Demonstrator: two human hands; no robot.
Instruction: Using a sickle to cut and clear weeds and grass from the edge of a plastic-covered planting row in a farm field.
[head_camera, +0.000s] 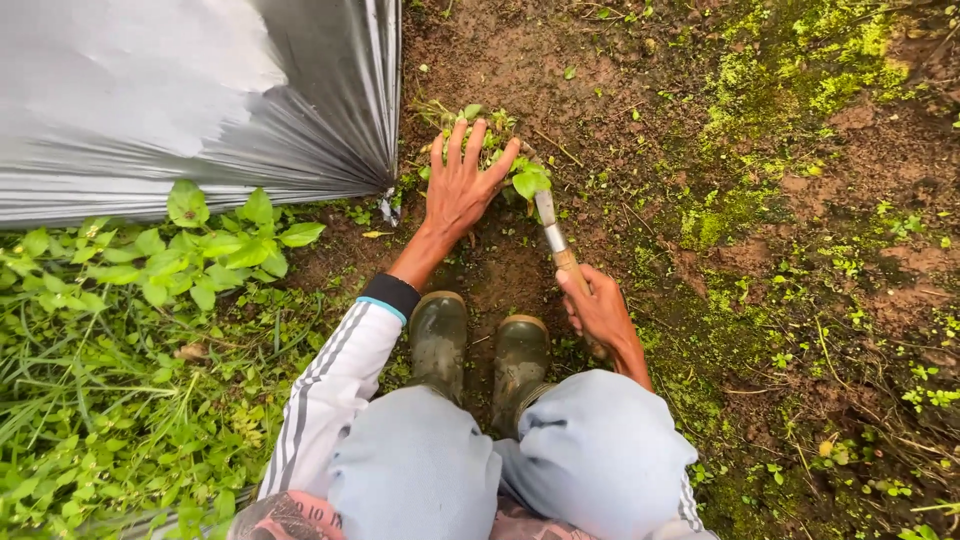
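- Weeding looks part done: left hand (458, 187), fingers spread, presses on a weed clump (497, 152) just ahead of the boots (478, 345).
- Right hand (598, 312) grips a knife (553, 235) by the handle, blade tip at the clump's right side.
- Soil (600, 90) beyond the clump is mostly bare.
- Left of the boots, thick weeds (130, 330) remain beside grey sheeting (150, 100); moss (800, 70) lies right.
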